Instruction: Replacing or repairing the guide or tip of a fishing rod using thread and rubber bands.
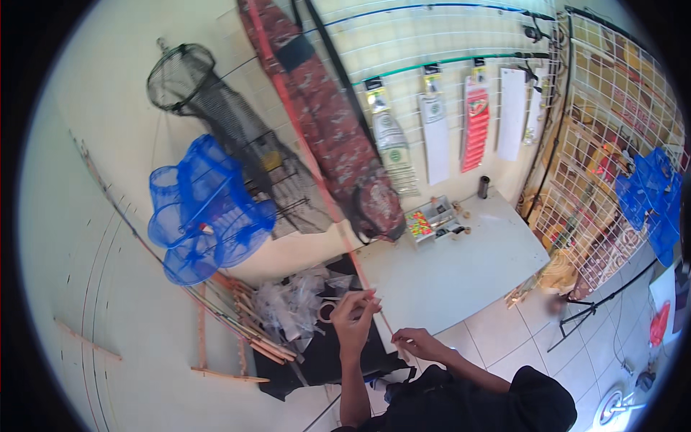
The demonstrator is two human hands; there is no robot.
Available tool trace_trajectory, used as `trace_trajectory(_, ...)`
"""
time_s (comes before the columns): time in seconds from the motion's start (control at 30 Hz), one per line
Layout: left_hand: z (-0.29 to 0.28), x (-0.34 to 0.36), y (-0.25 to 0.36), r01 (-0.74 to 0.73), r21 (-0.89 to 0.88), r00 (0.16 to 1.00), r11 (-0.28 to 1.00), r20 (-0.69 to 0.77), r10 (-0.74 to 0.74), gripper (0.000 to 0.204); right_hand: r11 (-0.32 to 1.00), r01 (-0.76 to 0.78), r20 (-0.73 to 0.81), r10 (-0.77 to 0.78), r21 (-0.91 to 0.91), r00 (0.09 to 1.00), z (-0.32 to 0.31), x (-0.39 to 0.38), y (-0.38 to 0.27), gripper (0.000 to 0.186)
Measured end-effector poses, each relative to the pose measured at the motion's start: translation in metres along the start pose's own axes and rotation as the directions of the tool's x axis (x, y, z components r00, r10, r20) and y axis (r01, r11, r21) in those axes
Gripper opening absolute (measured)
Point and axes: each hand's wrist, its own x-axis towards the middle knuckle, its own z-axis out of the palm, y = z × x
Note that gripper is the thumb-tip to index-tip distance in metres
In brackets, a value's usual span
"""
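Pinch-grip, your right hand (423, 345), on slim pinkish rod (358, 260) near low end; your left hand (354, 317) curled higher beside it, contact unclear. Rod slants leftward past left edge of white table (461, 270).

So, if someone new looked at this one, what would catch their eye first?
Probably the vivid blue mesh net on the wall at left, then the long reddish camouflage bag slanting down from the top middle. Below, the person's left hand and right hand appear near the left edge of the pale table; exactly what they hold is hard to tell.
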Motion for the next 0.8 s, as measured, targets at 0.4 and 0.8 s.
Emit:
trace_trajectory(0.4,0.201,0.003,-0.029,0.221,0.024,0.92,0.975,0.328,-0.216,0.029,0.96,-0.145,-0.39,0.042,-0.238,0.92,-0.143,-0.086,0.039,0.013)
trace_trajectory(0.8,0.22,0.07,-0.089,0.192,0.133,0.96,0.972,0.181,-0.214,0.027,0.937,-0.115,-0.419,-0.037,-0.331,0.907,-0.193,0.019,0.093,0.011)
